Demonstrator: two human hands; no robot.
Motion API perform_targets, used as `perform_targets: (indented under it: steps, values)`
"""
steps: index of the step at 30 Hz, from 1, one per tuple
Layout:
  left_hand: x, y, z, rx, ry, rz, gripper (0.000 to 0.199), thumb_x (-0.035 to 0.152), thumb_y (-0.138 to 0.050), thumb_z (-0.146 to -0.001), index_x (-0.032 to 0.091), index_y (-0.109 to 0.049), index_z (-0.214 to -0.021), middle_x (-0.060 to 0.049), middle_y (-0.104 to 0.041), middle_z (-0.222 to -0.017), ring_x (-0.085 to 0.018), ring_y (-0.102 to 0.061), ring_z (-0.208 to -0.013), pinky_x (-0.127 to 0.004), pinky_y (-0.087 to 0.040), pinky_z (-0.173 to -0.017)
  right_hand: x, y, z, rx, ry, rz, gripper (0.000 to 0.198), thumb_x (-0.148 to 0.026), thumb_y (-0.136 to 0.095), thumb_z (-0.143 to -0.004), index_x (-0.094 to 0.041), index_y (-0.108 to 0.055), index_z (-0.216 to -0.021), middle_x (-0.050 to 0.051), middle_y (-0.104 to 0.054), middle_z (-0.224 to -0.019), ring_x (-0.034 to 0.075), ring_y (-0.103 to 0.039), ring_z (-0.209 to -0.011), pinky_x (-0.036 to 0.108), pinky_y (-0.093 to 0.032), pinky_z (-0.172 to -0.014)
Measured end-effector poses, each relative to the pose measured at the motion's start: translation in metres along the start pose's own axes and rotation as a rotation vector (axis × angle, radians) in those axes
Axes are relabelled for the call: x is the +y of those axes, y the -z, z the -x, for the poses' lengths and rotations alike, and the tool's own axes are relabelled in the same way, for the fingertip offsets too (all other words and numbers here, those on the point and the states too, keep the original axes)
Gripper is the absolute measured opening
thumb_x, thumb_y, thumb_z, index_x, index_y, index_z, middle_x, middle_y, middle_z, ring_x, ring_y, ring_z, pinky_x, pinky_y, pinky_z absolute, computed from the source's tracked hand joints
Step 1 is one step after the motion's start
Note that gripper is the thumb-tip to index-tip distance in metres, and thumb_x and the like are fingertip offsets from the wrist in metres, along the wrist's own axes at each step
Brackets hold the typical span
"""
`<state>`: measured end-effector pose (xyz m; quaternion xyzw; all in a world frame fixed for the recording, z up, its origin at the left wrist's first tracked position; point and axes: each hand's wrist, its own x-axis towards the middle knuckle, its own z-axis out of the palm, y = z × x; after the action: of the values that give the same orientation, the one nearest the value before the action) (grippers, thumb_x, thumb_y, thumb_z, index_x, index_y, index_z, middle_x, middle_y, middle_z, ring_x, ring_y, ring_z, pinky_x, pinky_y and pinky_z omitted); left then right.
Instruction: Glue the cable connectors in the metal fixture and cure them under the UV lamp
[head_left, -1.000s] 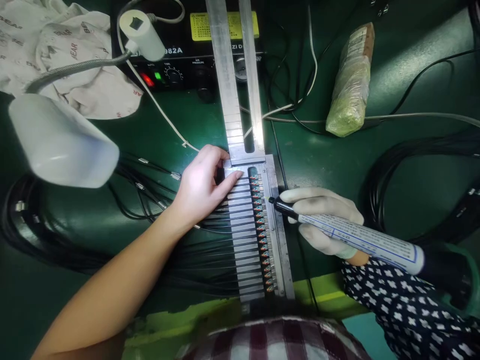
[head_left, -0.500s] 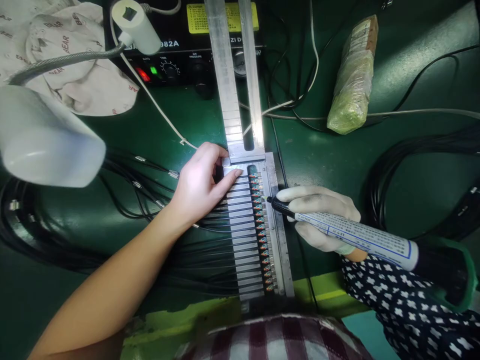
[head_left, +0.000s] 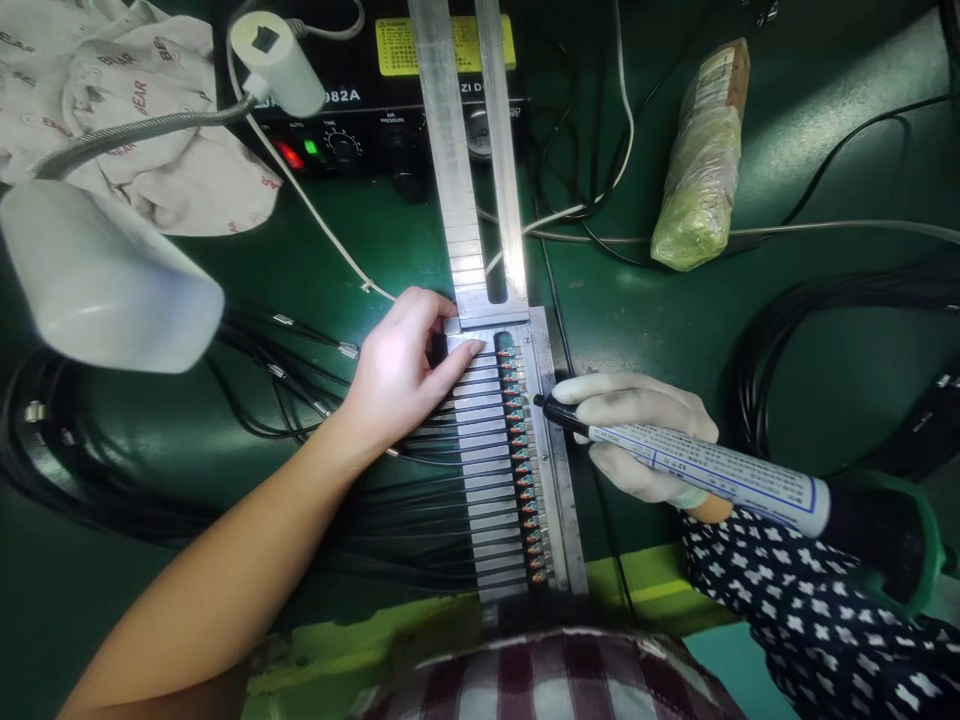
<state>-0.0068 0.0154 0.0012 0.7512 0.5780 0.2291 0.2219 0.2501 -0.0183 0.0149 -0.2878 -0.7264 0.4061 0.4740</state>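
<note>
Over the last second little has shifted: the right hand [head_left: 645, 430], gloved in white and entering from the lower right of the frame, has edged its white pen-like tool [head_left: 712, 470] slightly leftward, so that the black tip now sits closer to the row of wired ends [head_left: 523, 455] at the centre. Its fingers are closed around the front of the tool, which slants down towards the lower right; a small yellow-green spot shows just beside the tip, though whether the tip touches anything there cannot be told. The left hand [head_left: 401, 350], bare, keeps its place at the upper left corner of the metal fixture [head_left: 576, 550], half curled, the thumb lying on the top face and the other fingers mostly hidden at the edge, so how firmly it grips cannot be told. The fixture stands upright in the middle of the frame, with thin black cables [head_left: 420, 505] running to it from the left, side by side in its slots. The steady left hand and the small shift on the right suggest close attention to one spot near the upper part of the row, while the wired ends farther down show no visible change
</note>
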Motion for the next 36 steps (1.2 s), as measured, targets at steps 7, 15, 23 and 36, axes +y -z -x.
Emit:
perform_targets:
  steps: [7, 15, 23, 36]
  values:
    - [0.0, 0.0, 0.0, -0.006, 0.009, 0.002, 0.024, 0.039, -0.063, -0.086, 0.021, -0.051, -0.095, -0.002, -0.055, -0.088, -0.016, -0.052, -0.074, -0.03, -0.045, -0.066, 0.003, 0.0, 0.001, 0.017, -0.013, 0.046, 0.036, -0.009, -0.069, -0.077, -0.022, -0.071, -0.111, 0.007, -0.073, -0.111, 0.019, -0.074, -0.089, 0.029, -0.065, -0.075]
    - [-0.001, -0.001, 0.0, -0.006, -0.003, 0.012, 0.023, 0.04, -0.061, -0.087, 0.022, -0.05, -0.095, -0.003, -0.056, -0.089, -0.017, -0.053, -0.075, -0.031, -0.046, -0.068, -0.006, 0.001, 0.01, 0.05, 0.024, -0.02, 0.035, -0.013, -0.069, -0.08, -0.02, -0.069, -0.115, 0.01, -0.072, -0.113, 0.021, -0.075, -0.086, 0.033, -0.067, -0.073]
    - [0.0, 0.0, 0.0, -0.007, 0.009, 0.004, 0.023, 0.04, -0.061, -0.087, 0.021, -0.05, -0.094, -0.002, -0.054, -0.087, -0.017, -0.053, -0.075, -0.031, -0.046, -0.068, -0.002, 0.0, 0.009, -0.024, 0.036, 0.021, 0.036, -0.011, -0.071, -0.077, -0.018, -0.069, -0.113, 0.011, -0.072, -0.114, 0.02, -0.074, -0.092, 0.029, -0.065, -0.077]
    - [0.0, 0.0, 0.0, 0.002, 0.01, -0.013, 0.026, 0.044, -0.062, -0.086, 0.022, -0.051, -0.094, -0.002, -0.055, -0.087, -0.018, -0.054, -0.075, -0.031, -0.046, -0.066, -0.001, 0.0, 0.008, -0.011, 0.043, 0.02, 0.039, -0.012, -0.071, -0.079, -0.021, -0.068, -0.117, 0.009, -0.072, -0.114, 0.02, -0.074, -0.089, 0.028, -0.066, -0.073]
